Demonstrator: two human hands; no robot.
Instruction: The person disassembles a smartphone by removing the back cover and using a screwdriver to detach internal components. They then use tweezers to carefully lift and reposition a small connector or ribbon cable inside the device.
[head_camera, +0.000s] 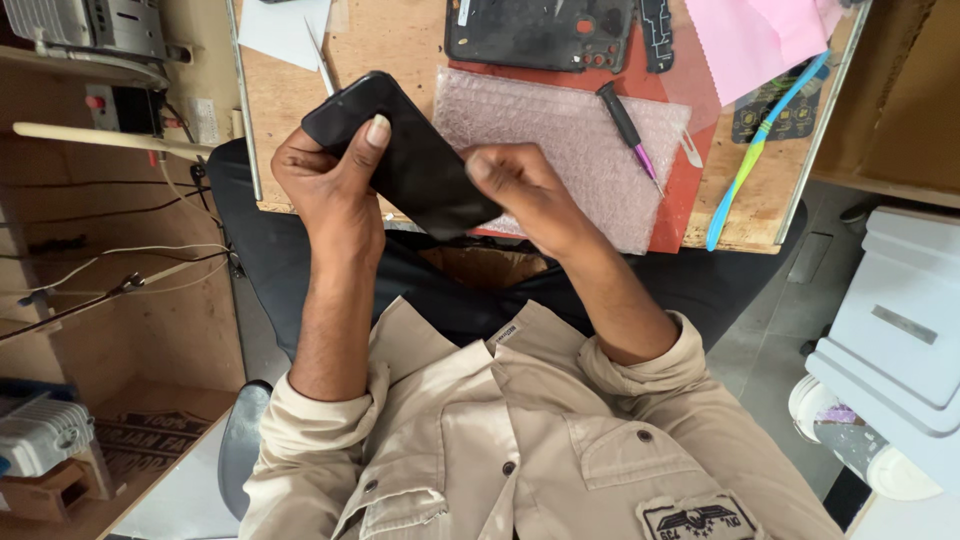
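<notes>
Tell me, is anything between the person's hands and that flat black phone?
Nothing visible. The left hand grips the flat black phone directly, thumb across its face, and the right hand pinches its lower end, above the bubble-wrap pouch.

A single head-worn camera provided the only view, so no second view shared any part of the scene. It looked steeply downward over the wearer's chest, with the beige shirt (520, 450) filling the lower frame and the wooden table (400, 40) lying beyond the fingers, toward the upper edge. The lens sat close: the left hand (335, 185) and right hand (525, 190) occupied the centre, both gripping a black phone (410, 155) that spanned the space between their fingers. To the outer side of the left fingers appeared wooden shelving (120, 300); to the outer side of the right fingers, a white box (900, 330).
</notes>
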